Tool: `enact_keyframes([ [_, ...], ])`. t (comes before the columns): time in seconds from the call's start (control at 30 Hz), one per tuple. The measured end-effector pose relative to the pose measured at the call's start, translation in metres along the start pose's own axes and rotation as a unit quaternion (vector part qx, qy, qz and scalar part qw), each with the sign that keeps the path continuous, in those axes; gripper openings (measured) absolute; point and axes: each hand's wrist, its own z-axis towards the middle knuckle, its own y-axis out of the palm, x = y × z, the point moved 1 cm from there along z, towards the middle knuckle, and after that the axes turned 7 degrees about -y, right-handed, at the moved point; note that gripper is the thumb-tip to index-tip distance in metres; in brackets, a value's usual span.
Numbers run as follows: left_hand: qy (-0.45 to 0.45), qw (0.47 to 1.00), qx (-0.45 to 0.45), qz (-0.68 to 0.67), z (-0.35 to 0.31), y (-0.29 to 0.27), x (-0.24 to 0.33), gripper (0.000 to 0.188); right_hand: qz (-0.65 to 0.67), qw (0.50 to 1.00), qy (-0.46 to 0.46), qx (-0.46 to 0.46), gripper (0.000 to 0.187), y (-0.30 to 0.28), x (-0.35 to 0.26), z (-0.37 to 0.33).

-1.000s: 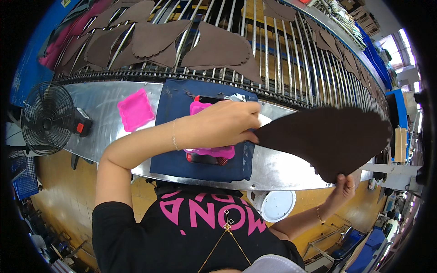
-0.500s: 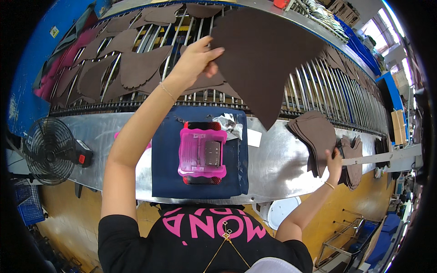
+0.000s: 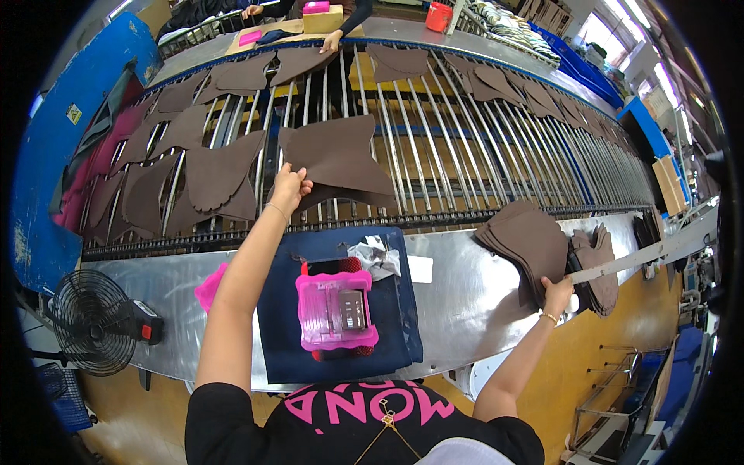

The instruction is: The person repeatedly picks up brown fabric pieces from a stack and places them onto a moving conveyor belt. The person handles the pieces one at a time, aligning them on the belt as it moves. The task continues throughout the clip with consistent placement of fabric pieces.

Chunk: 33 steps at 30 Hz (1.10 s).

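My left hand is closed on the near-left edge of a brown cut sheet piece, which is low over the rollers. A second brown piece shows partly beneath it. My right hand grips the lower edge of a fanned stack of brown pieces on the metal table, some fingers hidden. Right beside it stands another stack of brown pieces with wavy edges. Between my arms, a pink tray holding a dark block rests on dark blue cloth.
Many brown pieces lie on the roller conveyor. A black fan stands at the left end of the metal table. A pale bar reaches in from the right. Another person's hand touches a piece across the conveyor.
My left hand has brought the raised brown piece down and left, low over the rollers. My right hand stays at the stack. The far side and another person's hands have come into view.
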Motion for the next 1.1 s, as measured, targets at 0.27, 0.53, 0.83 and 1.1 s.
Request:
enact_keyframes([
  [0.27, 0.062, 0.964, 0.072, 0.247, -0.024, -0.005, 0.020, 0.083, 0.278, 0.959, -0.032, -0.037, 0.036, -0.064, -0.015, -0.024],
  [0.53, 0.219, 0.927, -0.190, 0.237, -0.162, 0.016, 0.062, 0.070, 0.551, 0.795, -0.251, 0.024, 0.027, -0.179, -0.140, -0.073],
  [0.83, 0.245, 0.937, -0.076, 0.238, -0.295, -0.070, 0.105, 0.022, 0.669, 0.599, -0.376, -0.228, 0.023, -0.142, -0.273, -0.172],
  [1.1, 0.329, 0.905, 0.047, 0.267, -0.350, -0.131, 0.121, 0.020, 0.544, 0.614, -0.548, -0.165, 0.014, -0.138, -0.302, -0.215],
])
